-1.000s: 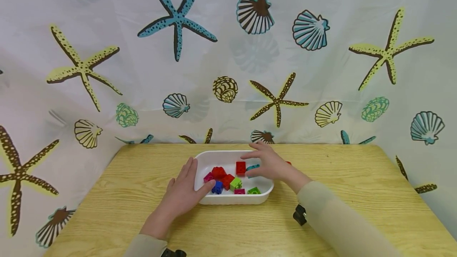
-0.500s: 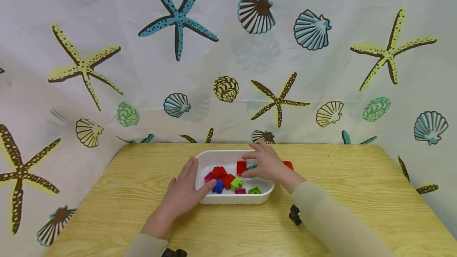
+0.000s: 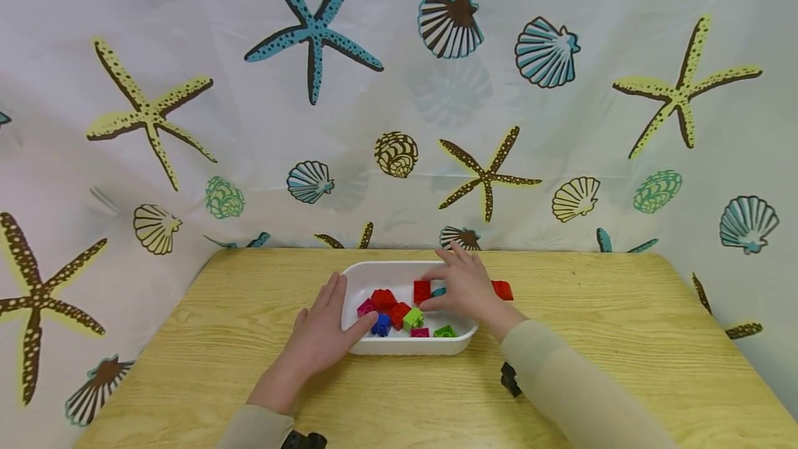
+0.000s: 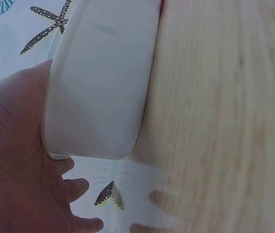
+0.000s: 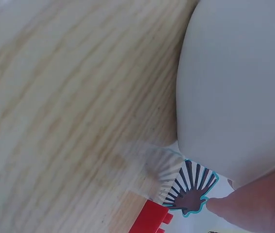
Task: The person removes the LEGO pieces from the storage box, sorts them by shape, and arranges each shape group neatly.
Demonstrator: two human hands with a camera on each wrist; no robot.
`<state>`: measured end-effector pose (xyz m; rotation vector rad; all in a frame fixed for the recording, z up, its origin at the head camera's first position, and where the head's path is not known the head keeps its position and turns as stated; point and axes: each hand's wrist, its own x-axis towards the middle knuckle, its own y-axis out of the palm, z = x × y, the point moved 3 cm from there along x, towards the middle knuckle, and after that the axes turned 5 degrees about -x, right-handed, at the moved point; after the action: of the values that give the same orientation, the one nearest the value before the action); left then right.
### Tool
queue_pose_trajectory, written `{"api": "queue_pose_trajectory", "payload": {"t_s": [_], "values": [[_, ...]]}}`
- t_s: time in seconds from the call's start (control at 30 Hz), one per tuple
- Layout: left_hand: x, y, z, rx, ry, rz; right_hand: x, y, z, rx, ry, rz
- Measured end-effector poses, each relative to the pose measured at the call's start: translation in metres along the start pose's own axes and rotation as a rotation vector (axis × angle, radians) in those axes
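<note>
A white tray [image 3: 408, 346] of toy building bricks stands on the table. My left hand [image 3: 318, 331] rests on its left end, fingers straight along the rim and thumb over the front edge beside a blue brick [image 3: 381, 325]. The left wrist view has this hand [image 4: 21, 145] against the tray's outer wall [image 4: 98, 87]. My right hand [image 3: 467, 289] reaches over the right end, thumb and forefinger spread at either side of a red brick [image 3: 422, 292]. A teal piece [image 3: 439, 292] shows partly under that hand. The right wrist view catches only one finger [image 5: 254, 204].
Red bricks [image 3: 383, 298], magenta bricks [image 3: 366, 307], a lime brick [image 3: 413, 319] and a green brick [image 3: 445, 332] lie in the tray. Outside it, behind my right wrist, another red brick [image 3: 502, 289] sits on the wooden table [image 3: 592, 317]. A patterned curtain [image 3: 349, 109] hangs behind.
My right hand has shifted slightly left, its thumb now nearer the red brick, and more of the red brick outside the tray shows. The left hand has stayed on the tray.
</note>
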<state>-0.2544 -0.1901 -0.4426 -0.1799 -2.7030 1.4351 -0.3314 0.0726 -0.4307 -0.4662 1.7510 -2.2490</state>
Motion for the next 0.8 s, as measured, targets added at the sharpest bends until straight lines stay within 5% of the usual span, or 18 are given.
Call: {"api": "queue_pose_trajectory", "payload": {"t_s": [0.8], "values": [[-0.0005, -0.0015, -0.0002, -0.009, 0.012, -0.008, 0.0006, 0.0032, 0.0005, 0.000, 0.025, -0.027]]}}
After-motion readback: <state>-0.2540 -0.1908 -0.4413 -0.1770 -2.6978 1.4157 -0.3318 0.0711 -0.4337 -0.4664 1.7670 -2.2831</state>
